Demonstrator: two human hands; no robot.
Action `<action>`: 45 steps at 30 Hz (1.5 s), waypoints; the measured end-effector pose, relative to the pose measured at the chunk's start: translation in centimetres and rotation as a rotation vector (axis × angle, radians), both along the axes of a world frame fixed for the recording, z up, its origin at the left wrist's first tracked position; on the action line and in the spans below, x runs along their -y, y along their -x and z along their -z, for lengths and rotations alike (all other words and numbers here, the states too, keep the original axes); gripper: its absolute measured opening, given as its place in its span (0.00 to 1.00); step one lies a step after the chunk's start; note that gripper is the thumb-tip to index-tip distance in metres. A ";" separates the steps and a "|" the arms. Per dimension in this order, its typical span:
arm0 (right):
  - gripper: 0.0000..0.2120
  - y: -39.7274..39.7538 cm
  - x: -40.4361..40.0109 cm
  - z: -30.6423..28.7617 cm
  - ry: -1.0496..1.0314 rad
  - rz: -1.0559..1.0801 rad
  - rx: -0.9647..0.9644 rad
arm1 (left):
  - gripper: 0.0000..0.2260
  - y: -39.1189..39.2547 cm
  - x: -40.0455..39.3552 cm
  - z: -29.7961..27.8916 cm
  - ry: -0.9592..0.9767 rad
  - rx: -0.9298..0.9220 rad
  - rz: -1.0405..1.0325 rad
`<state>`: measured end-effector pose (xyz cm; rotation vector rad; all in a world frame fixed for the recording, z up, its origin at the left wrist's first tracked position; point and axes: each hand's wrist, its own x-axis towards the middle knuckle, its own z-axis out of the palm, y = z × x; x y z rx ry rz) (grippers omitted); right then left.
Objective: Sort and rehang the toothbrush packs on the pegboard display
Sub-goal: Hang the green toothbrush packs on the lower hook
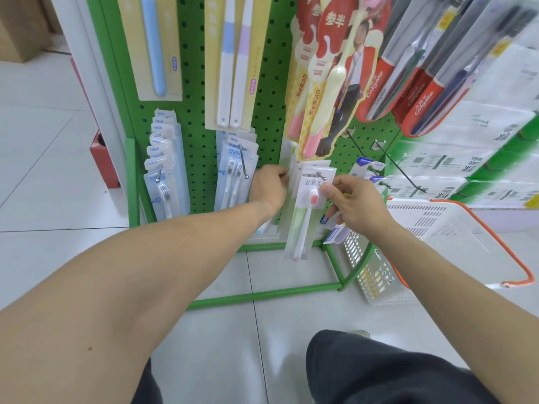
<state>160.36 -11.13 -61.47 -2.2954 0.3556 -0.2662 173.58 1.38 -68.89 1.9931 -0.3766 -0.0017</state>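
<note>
A clear toothbrush pack (303, 217) with a pink and white brush and a green one hangs low on the green pegboard (271, 91), its top on a metal peg (322, 174). My right hand (357, 205) pinches this pack at its upper right, thumb on the front; lower fingers also hold blue-labelled packs (335, 234). My left hand (269, 189) grips the left edge of the packs behind it on the same peg. Blue-white packs hang on pegs to the left (163, 170) and centre-left (236, 170).
Two bare metal pegs (402, 173) jut out at the right. A white plastic basket (437, 228) with an orange handle stands on the tiled floor at the right. Red Colgate packs (414, 91) and tall carded brushes (230, 62) hang above. My knees are at the bottom.
</note>
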 end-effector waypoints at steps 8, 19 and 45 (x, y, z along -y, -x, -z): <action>0.11 0.1 0.0 0.0 0.028 -0.005 -0.014 | 0.14 2.1 -2.2 0.0 -0.400 0.051 0.062; 0.11 1.4 -0.7 -0.9 0.038 -0.056 -0.536 | 0.06 5.1 -9.9 -1.4 -0.741 -0.112 0.273; 0.12 2.8 -7.5 0.5 -0.230 -0.411 -0.233 | 0.08 11.9 -13.7 -4.3 -0.022 -0.360 0.407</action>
